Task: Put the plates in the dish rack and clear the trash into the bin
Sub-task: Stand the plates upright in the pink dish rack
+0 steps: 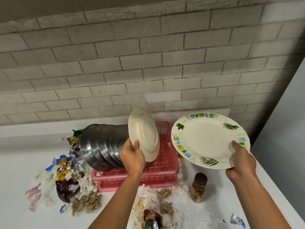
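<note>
There was one plain cream plate point(145, 136); one leaf-patterned plate point(206, 138); about six steel plates point(92, 146); one pink dish rack point(165, 166); one brown-lidded jar point(198, 187); the crumpled wrappers point(66, 171) were too many to count.

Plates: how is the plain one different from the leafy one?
The plain plate is all cream; the leafy plate has green leaves and coloured squares. The plain plate stands on edge, back showing, at the rack; the leafy plate tilts face up beside it. Both are round.
</note>
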{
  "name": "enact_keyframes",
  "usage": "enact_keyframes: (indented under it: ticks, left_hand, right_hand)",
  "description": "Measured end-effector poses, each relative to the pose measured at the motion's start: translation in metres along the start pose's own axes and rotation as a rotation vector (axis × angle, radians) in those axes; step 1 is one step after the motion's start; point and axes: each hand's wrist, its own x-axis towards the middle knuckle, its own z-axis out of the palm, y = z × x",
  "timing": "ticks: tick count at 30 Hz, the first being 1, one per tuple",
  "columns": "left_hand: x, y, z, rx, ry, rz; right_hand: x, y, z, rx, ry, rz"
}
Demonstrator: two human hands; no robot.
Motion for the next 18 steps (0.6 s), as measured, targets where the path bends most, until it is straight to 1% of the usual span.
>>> enact_keyframes:
  ticks: [3, 10, 18]
  left_hand:
    - [-0.001, -0.007, 0.005, 0.042, 0.001, -0.008]
    - [-0.006, -0.007, 0.011, 0.098, 0.051, 0.069]
    - [-0.015, -0.017, 0.016, 0.234, 0.018, 0.076]
  right_hand:
    - [0.002, 0.001, -0.001, -0.003, -0.005, 0.004]
    - [0.005, -0.001, -0.008, -0.008, 0.007, 0.000]
    - [0.004, -0.001, -0.005, -0.003, -0.015, 0.003]
